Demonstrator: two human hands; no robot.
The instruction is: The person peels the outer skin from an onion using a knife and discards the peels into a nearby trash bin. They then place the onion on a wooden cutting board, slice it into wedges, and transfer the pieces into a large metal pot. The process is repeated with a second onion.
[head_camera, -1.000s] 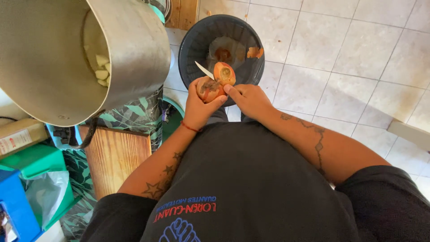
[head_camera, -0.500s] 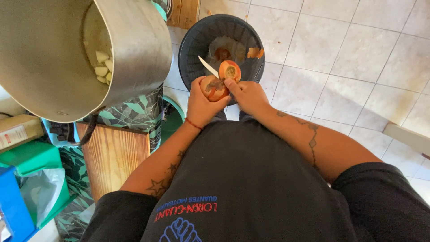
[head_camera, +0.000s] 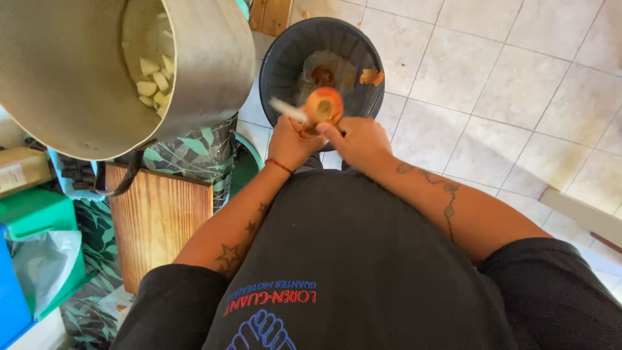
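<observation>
Both hands peel an onion over a black bin.

Left hand (head_camera: 289, 144) fingers clamped on the brown onion (head_camera: 322, 107); right hand (head_camera: 358, 140) fingers closed on a knife (head_camera: 288, 109), blade blurred, just left of the onion. Black bin (head_camera: 285, 58) lies directly beyond the fingertips; large metal pot (head_camera: 214, 58) of pale chunks stands left.

Pale knife blade (head_camera: 288, 109) smeared by motion blur; its handle hidden inside the right hand (head_camera: 359, 139). Round orange-skinned vegetable (head_camera: 323, 105) half covered below by the left hand (head_camera: 289, 142), kind not certain. Scraps at the bottom of the black ribbed plastic bin (head_camera: 282, 58) too dim to identify. Big dull-metal pot (head_camera: 207, 58) cut off by top and left edges; pale chunks (head_camera: 155, 78) inside only partly visible. Blue box (head_camera: 10, 291) cropped at left edge.
</observation>
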